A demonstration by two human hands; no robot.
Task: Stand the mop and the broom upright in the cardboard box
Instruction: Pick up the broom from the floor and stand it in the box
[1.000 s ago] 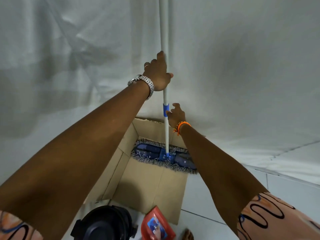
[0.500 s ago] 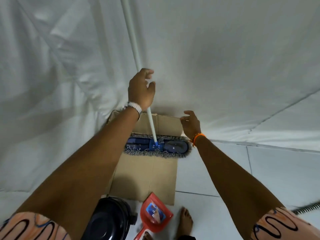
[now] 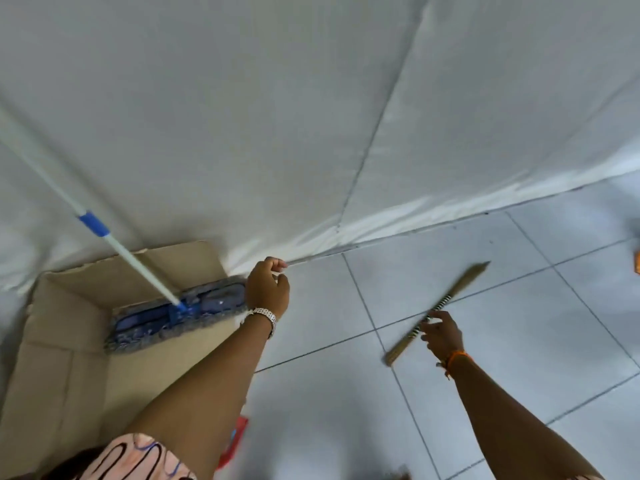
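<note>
The cardboard box (image 3: 65,358) stands open on the floor at the lower left, against a white sheet. The mop's blue fringed head (image 3: 152,322) rests inside it, and the white mop handle (image 3: 138,263) with a blue collar leans up to the left against the sheet. My left hand (image 3: 266,291) hovers by the box's right corner, fingers loosely curled, holding nothing. The broom (image 3: 464,282), straw-coloured with a black-and-white striped band, lies flat on the tiles to the right. My right hand (image 3: 441,336) reaches down over its striped part, fingers spread and just touching it.
A white sheet (image 3: 311,116) hangs along the wall behind the box. The floor is pale grey tile (image 3: 519,341). A red dustpan (image 3: 235,441) lies by the box's near right corner. A small orange object (image 3: 637,261) shows at the right edge.
My left hand has let go of the mop handle, which now leans left on its own. The view swung right, and my right hand moved from the box rim to the broom on the floor.
</note>
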